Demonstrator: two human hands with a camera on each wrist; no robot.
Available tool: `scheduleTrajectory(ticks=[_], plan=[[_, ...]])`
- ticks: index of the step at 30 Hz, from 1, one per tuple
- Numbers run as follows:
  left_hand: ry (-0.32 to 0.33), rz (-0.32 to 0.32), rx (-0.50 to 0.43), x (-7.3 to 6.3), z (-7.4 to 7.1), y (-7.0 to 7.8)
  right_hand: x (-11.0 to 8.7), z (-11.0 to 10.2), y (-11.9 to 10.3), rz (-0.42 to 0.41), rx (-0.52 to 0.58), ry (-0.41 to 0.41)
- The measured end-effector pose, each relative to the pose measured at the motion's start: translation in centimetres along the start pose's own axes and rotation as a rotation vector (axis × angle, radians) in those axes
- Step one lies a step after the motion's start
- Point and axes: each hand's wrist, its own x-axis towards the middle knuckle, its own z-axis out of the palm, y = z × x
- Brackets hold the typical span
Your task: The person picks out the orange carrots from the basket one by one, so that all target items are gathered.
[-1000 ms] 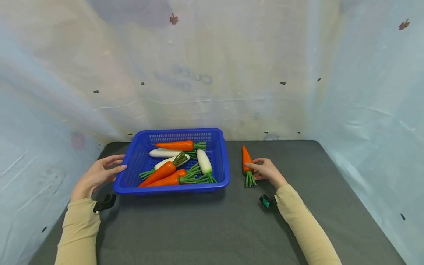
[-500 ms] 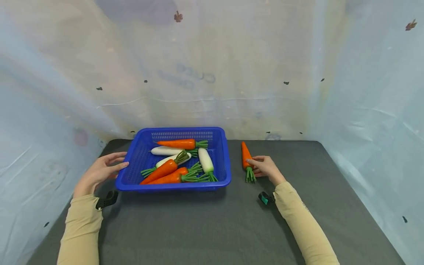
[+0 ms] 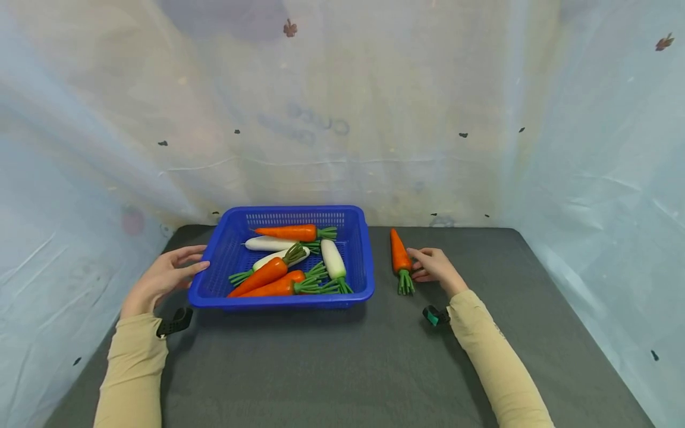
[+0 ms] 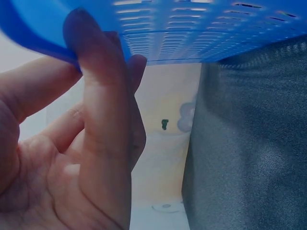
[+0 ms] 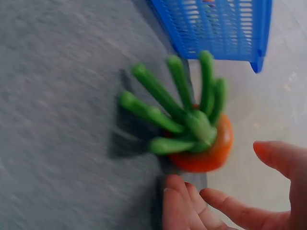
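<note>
Carrot (image 3: 398, 252) looks light, stiff, perhaps slippery, best taken by its thick end (image 5: 206, 163); right hand (image 3: 434, 267) spread beside it, unloaded; left hand (image 3: 160, 276) pinching blue basket (image 3: 283, 302) by its rim.

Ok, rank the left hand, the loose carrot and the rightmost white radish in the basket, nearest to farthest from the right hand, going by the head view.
1. Loose carrot: on the table, just left of the right hand.
2. Rightmost white radish: inside the basket, toward its right side.
3. Left hand: at the basket's left edge.
</note>
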Motion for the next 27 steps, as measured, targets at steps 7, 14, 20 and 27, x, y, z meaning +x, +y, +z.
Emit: scheduleTrajectory(ticks=[7,14,20,27], plan=[[-0.003,-0.014,0.007,0.0,-0.1,0.1,-0.1,-1.6,-3.1,-0.041,-0.035,0.036],[0.003,-0.033,-0.007,0.1,0.0,0.2,-0.5,-1.7,-8.3,-0.119,-0.040,-0.027],[0.002,-0.035,-0.025,-0.1,0.0,0.2,-0.4,0.5,-12.2,-0.156,0.013,-0.126],[0.010,-0.059,-0.051,-0.1,0.1,0.3,-0.4,4.5,-14.9,-0.212,0.063,-0.236]])
